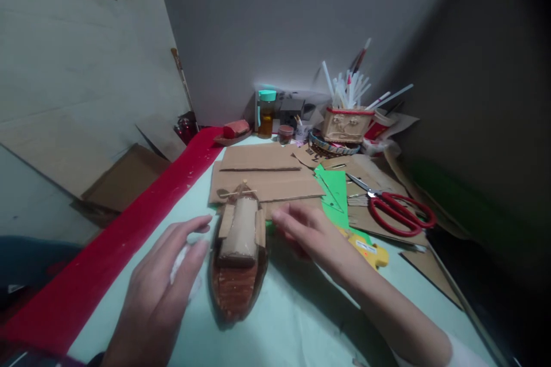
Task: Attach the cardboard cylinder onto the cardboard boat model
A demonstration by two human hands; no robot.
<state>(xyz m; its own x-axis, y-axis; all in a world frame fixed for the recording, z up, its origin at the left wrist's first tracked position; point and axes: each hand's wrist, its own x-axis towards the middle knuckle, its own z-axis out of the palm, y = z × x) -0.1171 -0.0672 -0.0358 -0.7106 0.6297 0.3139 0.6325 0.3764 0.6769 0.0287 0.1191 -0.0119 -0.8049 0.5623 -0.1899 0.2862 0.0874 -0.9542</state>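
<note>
A model boat [237, 287] with a brown wooden hull and a rounded tan cabin roof [241, 226] sits upright on the pale green tabletop. Just left of it, my left hand [161, 281] is open, thumb and forefinger apart. Crumpled white material [196, 288], like tissue, shows behind that thumb; whether the hand holds it I cannot tell. My right hand [303, 229] is to the right of the cabin, its thumb and forefinger pressed together. Anything between those fingertips is too small to make out. Beyond the bow lie cardboard pieces [262, 175].
Red-handled scissors [398, 212], a green sheet [336, 192] and a yellow object [372, 252] lie on the right. At the back stand a bottle [267, 114], a smaller red-topped boat [235, 131] and a box of white sticks [348, 125]. Red cloth [142, 206] edges the left side.
</note>
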